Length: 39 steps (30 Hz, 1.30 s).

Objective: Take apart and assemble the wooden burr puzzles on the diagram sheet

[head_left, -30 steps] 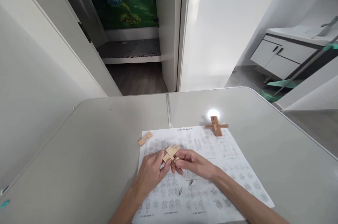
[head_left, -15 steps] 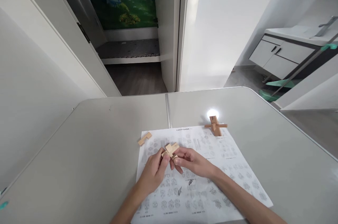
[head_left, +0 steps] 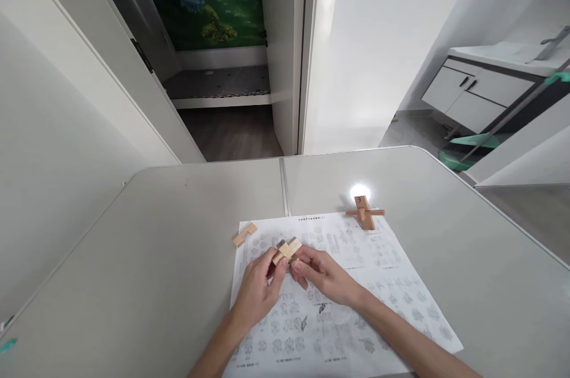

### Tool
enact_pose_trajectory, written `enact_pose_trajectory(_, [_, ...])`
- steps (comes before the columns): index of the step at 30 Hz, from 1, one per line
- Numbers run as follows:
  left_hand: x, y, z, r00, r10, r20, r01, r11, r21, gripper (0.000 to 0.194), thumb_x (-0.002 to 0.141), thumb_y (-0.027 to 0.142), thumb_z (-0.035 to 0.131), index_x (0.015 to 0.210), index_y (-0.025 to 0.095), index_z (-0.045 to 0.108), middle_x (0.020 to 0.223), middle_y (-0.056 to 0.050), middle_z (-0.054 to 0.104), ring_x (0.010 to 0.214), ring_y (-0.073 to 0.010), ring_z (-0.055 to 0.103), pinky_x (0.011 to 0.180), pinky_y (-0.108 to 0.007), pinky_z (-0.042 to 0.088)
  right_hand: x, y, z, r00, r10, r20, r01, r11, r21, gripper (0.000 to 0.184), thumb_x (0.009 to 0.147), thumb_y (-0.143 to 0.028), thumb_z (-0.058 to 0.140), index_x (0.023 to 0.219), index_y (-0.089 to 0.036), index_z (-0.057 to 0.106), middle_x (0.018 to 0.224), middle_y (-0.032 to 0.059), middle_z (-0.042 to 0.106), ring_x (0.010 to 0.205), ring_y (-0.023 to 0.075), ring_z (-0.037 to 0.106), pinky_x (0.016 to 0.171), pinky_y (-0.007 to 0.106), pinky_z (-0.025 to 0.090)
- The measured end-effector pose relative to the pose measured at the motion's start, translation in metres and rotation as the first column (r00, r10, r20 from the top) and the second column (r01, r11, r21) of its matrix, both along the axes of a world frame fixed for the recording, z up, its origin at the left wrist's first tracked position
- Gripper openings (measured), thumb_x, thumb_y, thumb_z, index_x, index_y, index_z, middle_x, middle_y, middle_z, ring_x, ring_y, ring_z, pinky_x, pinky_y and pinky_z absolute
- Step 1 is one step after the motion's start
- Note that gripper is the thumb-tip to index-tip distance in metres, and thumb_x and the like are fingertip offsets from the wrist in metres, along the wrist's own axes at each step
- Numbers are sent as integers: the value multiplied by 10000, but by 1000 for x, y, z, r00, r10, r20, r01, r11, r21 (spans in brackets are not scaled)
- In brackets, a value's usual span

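Several light wooden puzzle pieces, fitted together as a small wooden burr puzzle (head_left: 286, 250), are held between my two hands above the printed sheet (head_left: 338, 330). My left hand (head_left: 262, 284) grips the puzzle's left side, thumb on the near face. From the right, my right hand (head_left: 327, 273) pinches its other side with thumb and fingers. A loose notched wooden piece (head_left: 244, 234) lies at the sheet's upper left corner. Near the upper right corner stands a darker, cross-shaped wooden puzzle (head_left: 365, 215) with a mark on its top. My fingers hide the underside of the held puzzle.
The sheet, covered in small line drawings, lies on a pale grey table (head_left: 155, 259) with a seam (head_left: 284, 188) running through it. Beyond the table's far edge are a doorway and a white wall (head_left: 356, 57). A sink cabinet (head_left: 481, 90) stands at the right.
The held puzzle has been turned slightly in my fingers, so a dark-marked end now shows at its upper left. Both hands stay in nearly the same place.
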<state>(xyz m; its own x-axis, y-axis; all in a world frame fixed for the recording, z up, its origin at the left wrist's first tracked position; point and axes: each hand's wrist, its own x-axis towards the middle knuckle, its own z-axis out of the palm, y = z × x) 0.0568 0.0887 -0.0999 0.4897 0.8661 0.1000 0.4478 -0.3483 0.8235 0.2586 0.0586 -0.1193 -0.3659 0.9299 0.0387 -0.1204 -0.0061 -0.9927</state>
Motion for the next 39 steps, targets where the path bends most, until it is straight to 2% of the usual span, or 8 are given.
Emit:
enact_pose_trajectory(5, [-1,0,-4,1000,27,9,-28,1000,14,359,1084,448,441,793,239,422,670,54,418,560,-132,360,534,-260,291,-4,-5,4,999,-47,24,47,999,17,374,1090,-545,533,1027,-196,652,766,-9,587,639,137,481,627,302,358])
enact_pose_trajectory(8, [0,0,-5,994,20,107,-11,997,-79,397,1084,496,429,783,240,388,668,67,351,561,-124,302,539,-262,272,-6,-5,8,999,-27,-17,28,999,29,362,1093,-537,529,1007,-203,641,775,-6,580,666,148,490,650,311,368])
enact_pose_trajectory(11, [0,-1,-7,978,-11,207,57,974,-219,420,1107,529,338,823,233,427,682,67,322,586,-129,283,558,-269,288,-6,-4,11,998,-8,-61,10,999,34,372,1092,-547,522,997,-204,630,817,9,593,699,160,510,693,331,392])
enact_pose_trajectory(14, [-1,-2,-9,974,-28,227,84,967,-241,434,1121,517,309,845,220,465,699,59,342,611,-132,297,581,-274,305,-7,-2,11,998,-5,-67,7,1000,29,377,1089,-559,517,997,-209,621,822,10,592,698,163,510,704,339,397])
enact_pose_trajectory(22, [-1,-2,-4,993,-49,104,53,998,-33,370,1116,410,349,859,208,522,678,58,404,569,-125,350,556,-269,308,-10,-5,11,998,-33,-50,33,999,-2,382,1080,-566,529,974,-210,617,766,-21,512,688,157,435,663,320,342])
enact_pose_trajectory(25, [-1,-3,-5,999,-24,25,22,995,95,343,1116,355,345,876,210,543,698,38,483,584,-138,435,555,-264,357,-12,-6,10,998,-51,-42,50,999,-18,401,1073,-581,533,976,-203,625,779,-19,509,698,157,440,674,321,351])
enact_pose_trajectory(29, [-3,0,-10,995,-2,-101,34,947,319,332,1110,318,355,817,234,484,693,20,547,631,-166,533,595,-272,445,-14,-7,10,997,-77,-20,76,996,-37,424,1076,-588,520,936,-201,622,736,-33,486,657,146,396,632,312,311])
enact_pose_trajectory(39, [-6,6,-14,971,44,-234,89,845,527,262,1094,272,410,833,258,434,608,53,528,552,-191,499,628,-329,445,-16,-10,18,989,-132,61,139,983,-122,491,1037,-654,529,809,-220,557,646,-50,464,601,142,373,591,300,306])
